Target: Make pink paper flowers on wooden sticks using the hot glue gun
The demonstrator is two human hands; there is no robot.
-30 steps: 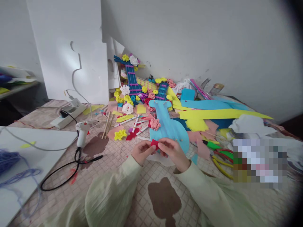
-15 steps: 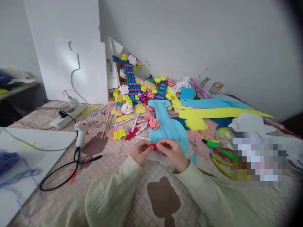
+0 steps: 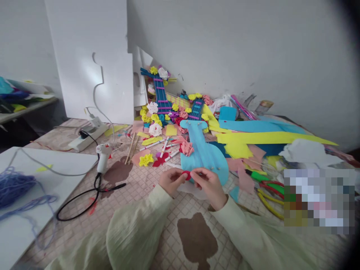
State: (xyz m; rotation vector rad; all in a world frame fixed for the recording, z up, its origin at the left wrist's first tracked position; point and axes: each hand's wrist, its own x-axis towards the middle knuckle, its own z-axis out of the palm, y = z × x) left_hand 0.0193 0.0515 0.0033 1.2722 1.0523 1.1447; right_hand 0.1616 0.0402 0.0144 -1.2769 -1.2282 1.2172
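Note:
Between my two hands is a small red piece of crepe paper (image 3: 186,175), pinched at its edges. My left hand (image 3: 171,180) is closed on its left side, thumb and forefinger together. With its fingertips bent inward, my right hand (image 3: 208,183) grips the other side. Just beyond them lies a light-blue guitar-shaped piece (image 3: 206,150), partly hidden by my fingers. A pink paper flower (image 3: 186,148) rests on its left edge. Left of it are a yellow paper flower (image 3: 146,160) and a red petal-shaped cutout (image 3: 161,159).
A white glue gun (image 3: 103,157) with a black cable stands at left, near a power strip (image 3: 87,137). Decorated blue guitars (image 3: 161,95) lean at the back. Yellow and blue paper strips (image 3: 275,138) and pliers (image 3: 267,195) lie right. Blue yarn (image 3: 15,187) sits far left.
The view has swung slightly left, so everything sits further right. My fingers have shifted a little on the red paper, and more of it shows as a rounded shape.

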